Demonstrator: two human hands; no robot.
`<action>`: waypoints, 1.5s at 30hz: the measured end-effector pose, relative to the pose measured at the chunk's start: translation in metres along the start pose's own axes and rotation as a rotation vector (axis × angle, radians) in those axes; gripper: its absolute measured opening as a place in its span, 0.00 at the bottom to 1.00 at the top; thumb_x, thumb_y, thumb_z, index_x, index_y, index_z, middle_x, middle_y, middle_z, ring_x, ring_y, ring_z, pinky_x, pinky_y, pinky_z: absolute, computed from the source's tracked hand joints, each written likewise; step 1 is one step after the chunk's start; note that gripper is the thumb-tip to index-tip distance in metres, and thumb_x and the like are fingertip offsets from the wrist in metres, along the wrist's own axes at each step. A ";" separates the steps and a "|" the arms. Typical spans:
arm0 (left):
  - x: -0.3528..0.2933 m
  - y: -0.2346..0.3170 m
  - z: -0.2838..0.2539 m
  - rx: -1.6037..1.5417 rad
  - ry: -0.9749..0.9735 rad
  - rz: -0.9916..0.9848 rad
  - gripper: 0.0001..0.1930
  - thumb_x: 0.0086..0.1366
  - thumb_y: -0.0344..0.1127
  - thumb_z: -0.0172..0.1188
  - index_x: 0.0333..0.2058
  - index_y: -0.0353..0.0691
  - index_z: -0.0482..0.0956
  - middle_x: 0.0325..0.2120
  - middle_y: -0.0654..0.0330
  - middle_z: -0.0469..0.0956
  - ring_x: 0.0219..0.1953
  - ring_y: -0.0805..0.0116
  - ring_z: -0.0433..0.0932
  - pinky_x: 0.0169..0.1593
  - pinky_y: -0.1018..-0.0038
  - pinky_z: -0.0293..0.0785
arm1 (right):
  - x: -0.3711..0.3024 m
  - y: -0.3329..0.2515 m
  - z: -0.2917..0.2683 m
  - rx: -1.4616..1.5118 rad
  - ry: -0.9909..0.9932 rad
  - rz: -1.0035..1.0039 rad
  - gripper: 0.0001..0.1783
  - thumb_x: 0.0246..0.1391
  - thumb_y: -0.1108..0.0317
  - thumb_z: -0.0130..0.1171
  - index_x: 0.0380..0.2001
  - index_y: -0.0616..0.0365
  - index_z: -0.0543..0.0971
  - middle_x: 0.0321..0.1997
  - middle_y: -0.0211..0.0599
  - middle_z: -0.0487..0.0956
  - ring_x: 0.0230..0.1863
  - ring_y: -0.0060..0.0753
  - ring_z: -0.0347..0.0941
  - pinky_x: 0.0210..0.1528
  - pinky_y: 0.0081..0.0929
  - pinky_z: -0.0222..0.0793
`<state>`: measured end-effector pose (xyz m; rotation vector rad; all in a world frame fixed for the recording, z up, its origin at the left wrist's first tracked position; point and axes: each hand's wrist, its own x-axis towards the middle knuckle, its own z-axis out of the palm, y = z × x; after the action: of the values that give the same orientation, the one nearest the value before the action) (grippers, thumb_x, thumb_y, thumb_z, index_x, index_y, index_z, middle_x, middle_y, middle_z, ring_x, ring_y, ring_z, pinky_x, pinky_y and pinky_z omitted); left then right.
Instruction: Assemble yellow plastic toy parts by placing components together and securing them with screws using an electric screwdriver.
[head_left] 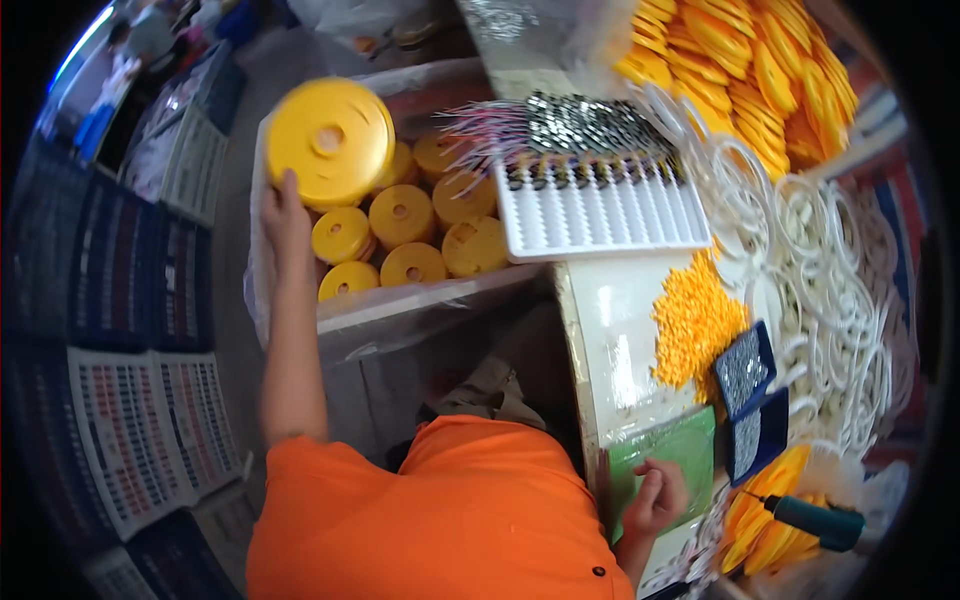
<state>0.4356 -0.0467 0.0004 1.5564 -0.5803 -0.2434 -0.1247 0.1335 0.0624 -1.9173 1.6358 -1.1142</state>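
My left hand (288, 215) grips the lower left edge of a round yellow plastic cover (345, 165) with a raised centre and a small hole. The cover is lifted above a lined box (420, 297) holding stacks of similar yellow round parts (402, 212). My right hand (655, 495) is over a green mat (690, 450) on the bench, its fingers curled closed with the thumb on top. Whether anything is inside those fingers is hidden.
A white ribbed tray (610, 215) carries wired parts. Small orange pieces (695, 320), blue bins of screws (742, 370), white rings (820, 300) and a teal screwdriver (815, 520) are on the right. Orange parts (740, 70) pile up behind; stacked crates (130, 430) stand left.
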 end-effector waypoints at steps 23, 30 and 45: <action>-0.070 -0.155 0.188 0.648 -0.748 0.309 0.14 0.64 0.38 0.61 0.44 0.36 0.82 0.43 0.48 0.82 0.49 0.48 0.80 0.52 0.55 0.76 | 0.056 -0.033 0.059 -0.262 -0.447 0.025 0.04 0.57 0.76 0.62 0.35 0.61 0.84 0.27 0.43 0.81 0.28 0.44 0.79 0.31 0.34 0.72; -0.036 -0.129 0.145 0.089 -0.212 0.174 0.08 0.67 0.25 0.59 0.43 0.35 0.82 0.39 0.52 0.84 0.45 0.62 0.83 0.50 0.69 0.77 | 0.038 0.002 0.042 -0.256 -0.111 0.082 0.05 0.57 0.74 0.63 0.36 0.60 0.85 0.25 0.42 0.80 0.24 0.40 0.77 0.28 0.32 0.70; -0.021 0.129 0.475 0.629 -1.034 1.102 0.12 0.66 0.32 0.53 0.43 0.37 0.83 0.45 0.45 0.83 0.46 0.47 0.83 0.51 0.53 0.77 | 0.030 0.025 0.039 -0.172 0.108 0.261 0.07 0.53 0.70 0.66 0.35 0.57 0.87 0.20 0.40 0.79 0.19 0.40 0.76 0.23 0.33 0.70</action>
<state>0.1572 -0.4445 0.0827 1.3514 -2.3886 0.0241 -0.1108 0.0911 0.0297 -1.7030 2.0323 -1.0144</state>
